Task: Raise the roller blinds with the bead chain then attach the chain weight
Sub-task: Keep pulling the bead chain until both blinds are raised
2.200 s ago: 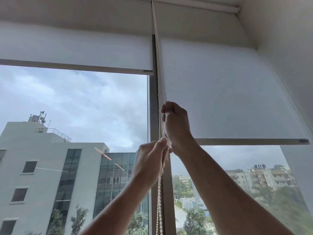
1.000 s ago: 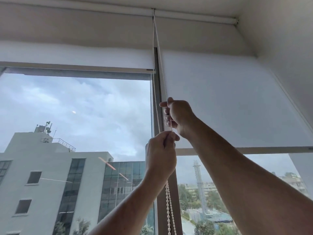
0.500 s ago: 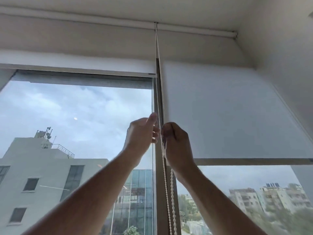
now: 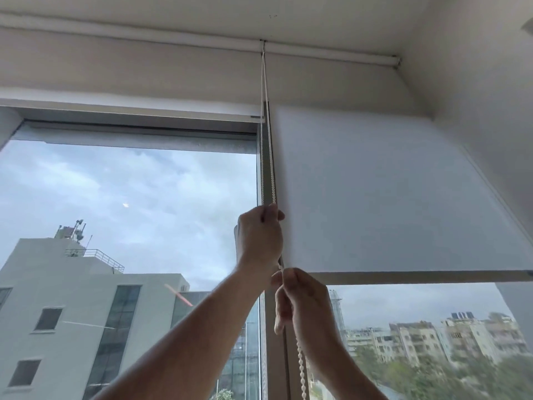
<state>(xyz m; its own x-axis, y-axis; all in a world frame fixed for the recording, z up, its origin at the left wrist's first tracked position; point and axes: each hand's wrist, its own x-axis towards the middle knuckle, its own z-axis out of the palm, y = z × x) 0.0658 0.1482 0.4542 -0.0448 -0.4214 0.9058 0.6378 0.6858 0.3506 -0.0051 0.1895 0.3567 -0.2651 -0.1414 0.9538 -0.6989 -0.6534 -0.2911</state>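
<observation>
A white bead chain (image 4: 264, 134) hangs in two strands from the roller tube at the ceiling, down along the window's middle post. My left hand (image 4: 259, 236) grips the chain higher up. Just below it, my right hand (image 4: 302, 301) grips the same chain, which trails on down past it. The left roller blind (image 4: 129, 106) is rolled almost fully up, its bottom bar near the window's top. The right roller blind (image 4: 389, 197) hangs about halfway down, its bottom bar level with my right hand. No chain weight is in view.
The grey window post (image 4: 271, 342) runs down between the two panes. A white side wall (image 4: 490, 111) closes in on the right. Through the glass stand a pale building (image 4: 72, 313) on the left and distant blocks on the right.
The left blind has risen from partly lowered to nearly the top. My hands have swapped places on the chain: left now grips above, right has dropped below. The camera has tilted upward.
</observation>
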